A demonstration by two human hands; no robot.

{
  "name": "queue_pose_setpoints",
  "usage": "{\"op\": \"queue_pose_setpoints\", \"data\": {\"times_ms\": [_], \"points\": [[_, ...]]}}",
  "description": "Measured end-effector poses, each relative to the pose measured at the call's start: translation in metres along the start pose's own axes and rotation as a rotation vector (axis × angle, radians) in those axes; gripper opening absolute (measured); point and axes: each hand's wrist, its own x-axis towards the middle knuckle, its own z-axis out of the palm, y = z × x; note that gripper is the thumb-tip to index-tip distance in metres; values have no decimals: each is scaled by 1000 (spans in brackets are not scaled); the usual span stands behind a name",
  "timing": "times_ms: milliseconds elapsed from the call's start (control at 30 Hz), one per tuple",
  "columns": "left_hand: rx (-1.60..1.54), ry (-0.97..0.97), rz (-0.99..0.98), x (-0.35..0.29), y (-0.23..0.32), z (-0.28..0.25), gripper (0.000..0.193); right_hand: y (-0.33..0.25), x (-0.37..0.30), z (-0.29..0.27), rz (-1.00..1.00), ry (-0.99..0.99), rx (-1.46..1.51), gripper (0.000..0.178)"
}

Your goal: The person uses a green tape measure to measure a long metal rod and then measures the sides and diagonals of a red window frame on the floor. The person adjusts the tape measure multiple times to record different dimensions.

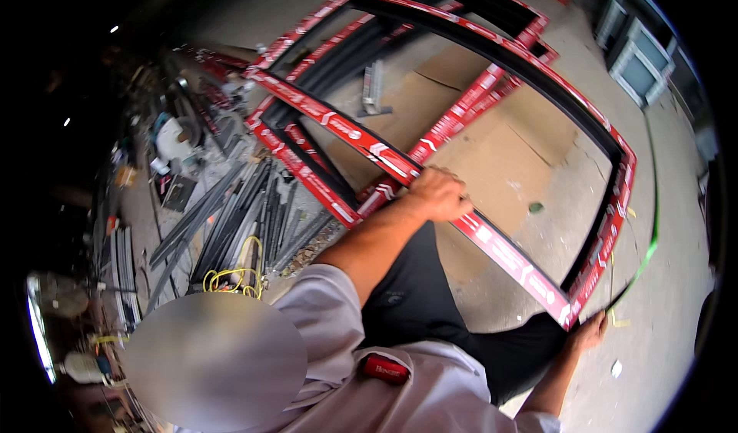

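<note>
A large window frame (492, 241), wrapped in red printed protective film with black inner edges, is tilted in front of me. My left hand (440, 193) is closed around its near bar, about midway along. At its near right corner, my right hand (588, 331) pinches the end of a long thin strip (653, 241), dark by the fingers and bright green farther up. The strip runs in a curve away along the floor to the right. Whether the right fingers also touch the frame is unclear.
More red-wrapped frames (477, 99) lie beyond, over flattened cardboard (530, 137). A short grey profile piece (373, 87) rests on the floor. Grey profile offcuts (231, 218), a yellow cord (231, 279) and clutter lie at left. Framed panels (642, 60) lean at far right.
</note>
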Motion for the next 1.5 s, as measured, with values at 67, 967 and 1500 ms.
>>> {"op": "queue_pose_setpoints", "data": {"times_ms": [67,967,1500], "points": [[-22,28,34,3,-4,12,39,-18,4,3,-25,-39,-57,33],[45,-71,41,6,10,14,36,-48,-28,12,50,21,-43,35],[49,-94,37,6,12,14,35,-58,-33,14,7,-1,-124,37]]}}
